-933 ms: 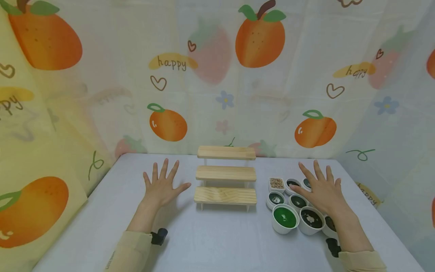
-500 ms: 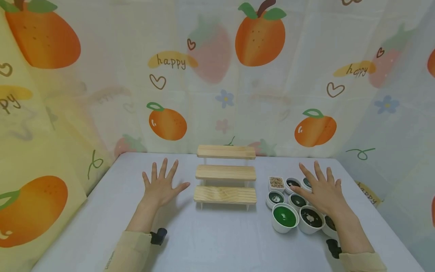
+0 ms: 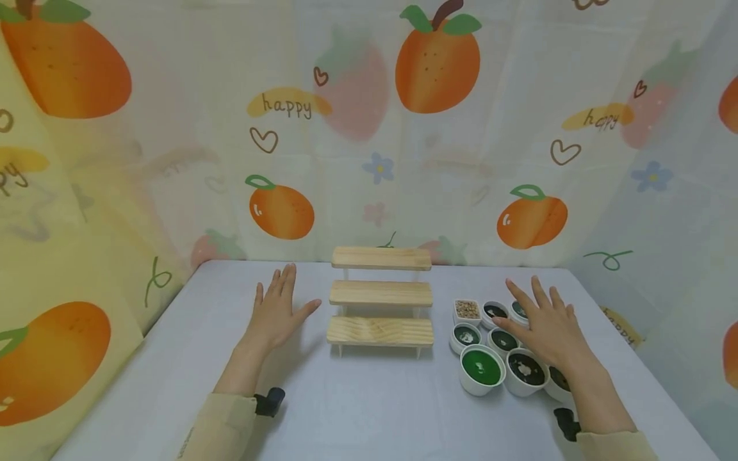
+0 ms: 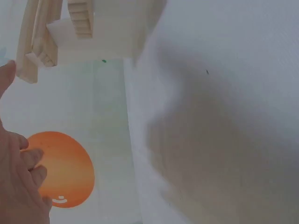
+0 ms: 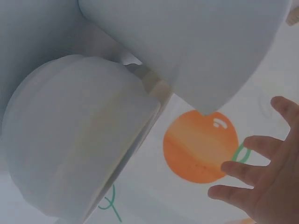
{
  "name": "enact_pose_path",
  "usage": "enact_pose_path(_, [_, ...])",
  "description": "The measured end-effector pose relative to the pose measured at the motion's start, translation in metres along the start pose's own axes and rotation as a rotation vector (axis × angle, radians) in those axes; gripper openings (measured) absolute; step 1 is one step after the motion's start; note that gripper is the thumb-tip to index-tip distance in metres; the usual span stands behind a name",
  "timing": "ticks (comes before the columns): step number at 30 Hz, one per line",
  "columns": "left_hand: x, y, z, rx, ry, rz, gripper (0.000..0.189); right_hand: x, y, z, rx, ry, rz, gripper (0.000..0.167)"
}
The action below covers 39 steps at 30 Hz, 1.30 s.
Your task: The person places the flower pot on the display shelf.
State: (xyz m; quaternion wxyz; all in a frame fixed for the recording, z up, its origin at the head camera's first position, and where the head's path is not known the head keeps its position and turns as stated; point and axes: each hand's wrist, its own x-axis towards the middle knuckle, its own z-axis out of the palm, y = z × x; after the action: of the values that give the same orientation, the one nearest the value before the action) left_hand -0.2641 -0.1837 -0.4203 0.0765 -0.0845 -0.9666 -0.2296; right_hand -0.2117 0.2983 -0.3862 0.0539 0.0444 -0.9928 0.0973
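Observation:
My left hand [image 3: 273, 321] hovers over the left side of the white table, fingers straight and drawn together, thumb pointing at the wooden stand. That three-step stand [image 3: 380, 331] has pale wood shelves on white supports. My right hand [image 3: 552, 330] hangs with spread fingers above a cluster of small white pots and overlaps some of them. Among these are a tub with a bright green top [image 3: 482, 368], a tub with a dark top [image 3: 526, 370] and a square pot of tan grains [image 3: 467, 310]. In the right wrist view a white pot [image 5: 79, 135] looms close beside the hand. Neither hand holds anything.
A white cloth covers the table [image 3: 369, 416]. Behind it hangs a curtain [image 3: 461, 147] printed with oranges, and more fabric closes in both sides. A black wrist camera [image 3: 270, 402] sits on the left wrist, another [image 3: 567, 424] on the right.
The spread fingers of my left hand have come together, and that hand has turned slightly to the right. My right hand stays nearly still. The head view has shifted a little.

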Motion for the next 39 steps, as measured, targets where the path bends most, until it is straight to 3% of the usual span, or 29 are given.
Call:
enact_pose_path(5, [0.007, 0.008, 0.002, -0.274, 0.031, 0.047, 0.087, -0.004, 0.002, -0.001, 0.007, 0.012, -0.018, 0.087])
enact_pose_path(12, [0.018, 0.018, 0.012, -0.654, 0.168, 0.055, 0.057, -0.010, 0.004, 0.000, 0.054, 0.015, -0.024, 0.086])
enact_pose_path(17, [0.024, 0.020, 0.022, -0.869, 0.158, 0.036, 0.042, -0.011, 0.006, 0.000, 0.067, 0.005, -0.012, 0.085])
enact_pose_path(26, [0.031, 0.023, 0.036, -1.032, 0.078, 0.052, 0.045, -0.012, 0.010, 0.002, 0.061, -0.010, -0.001, 0.085])
enact_pose_path(39, [0.034, 0.018, 0.041, -1.073, 0.071, 0.093, 0.049, -0.015, 0.025, -0.004, 0.129, -0.008, 0.014, 0.081])
